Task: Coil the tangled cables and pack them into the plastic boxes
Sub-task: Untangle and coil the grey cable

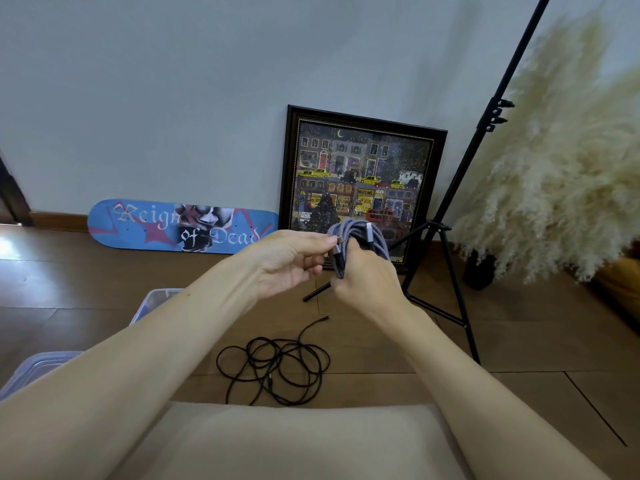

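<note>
Wooden floor (536, 341) carries all that we see, and we go from near to far. Nearest to us a black cable (273, 368) lies on the floor in loose, tangled loops, and one end of it points away from us. At the left edge of the floor in view stands a clear plastic box (31, 365), and a second plastic box (156, 299) is a little behind it, partly hidden by our left arm. Above the floor we hold a purple braided cable (360, 237), wound into a bundle. Our right hand (367, 278) grips this bundle with the fingers curled round it; our left hand (291, 261) pinches one cable end between thumb and forefinger. Behind the hands stands a black tripod (446, 237). At the far edge, a blue skateboard deck (180, 226) and a framed picture (360, 181) lean against the wall (207, 81), and pale dried grass (554, 168) fills the far right corner.
</note>
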`<state>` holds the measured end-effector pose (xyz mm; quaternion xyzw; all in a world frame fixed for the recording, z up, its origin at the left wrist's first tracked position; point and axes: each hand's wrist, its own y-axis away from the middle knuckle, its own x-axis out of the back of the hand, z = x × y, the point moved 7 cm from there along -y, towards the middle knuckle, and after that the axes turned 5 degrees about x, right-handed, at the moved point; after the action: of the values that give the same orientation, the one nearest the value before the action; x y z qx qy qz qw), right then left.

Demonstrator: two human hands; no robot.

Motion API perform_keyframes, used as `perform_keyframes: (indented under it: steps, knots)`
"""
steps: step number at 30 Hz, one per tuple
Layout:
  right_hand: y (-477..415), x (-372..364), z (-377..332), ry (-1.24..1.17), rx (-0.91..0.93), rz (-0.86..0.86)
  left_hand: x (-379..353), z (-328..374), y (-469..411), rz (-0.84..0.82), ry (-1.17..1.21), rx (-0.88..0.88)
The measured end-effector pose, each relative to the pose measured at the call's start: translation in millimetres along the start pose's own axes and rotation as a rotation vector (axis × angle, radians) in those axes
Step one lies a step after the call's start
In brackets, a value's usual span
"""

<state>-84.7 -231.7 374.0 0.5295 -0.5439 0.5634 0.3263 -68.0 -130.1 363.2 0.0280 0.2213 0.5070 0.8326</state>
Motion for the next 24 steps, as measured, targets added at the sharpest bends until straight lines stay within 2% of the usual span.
perform_keyframes:
  steps: [4,9,14,18,24]
  knots:
    - [-1,-6,7,-0.056,-0.043,-0.001,-2,-2,-3,0.01,0.019,0.009]
    - [-1,-5,7,-0.034,0.022,0.006,-6,-2,-6,-0.006,0.005,-0.008]
    - [-3,-5,4,-0.142,0.032,-0.038,-1,2,-3,-0.011,0.002,-0.017]
    - [-3,-10,5,-0.193,0.026,-0.098,-1,1,1,-0.07,-0.078,0.007]
    - [-1,-11,2,-0.16,0.055,-0.131,0,2,1,-0.037,-0.144,-0.01]
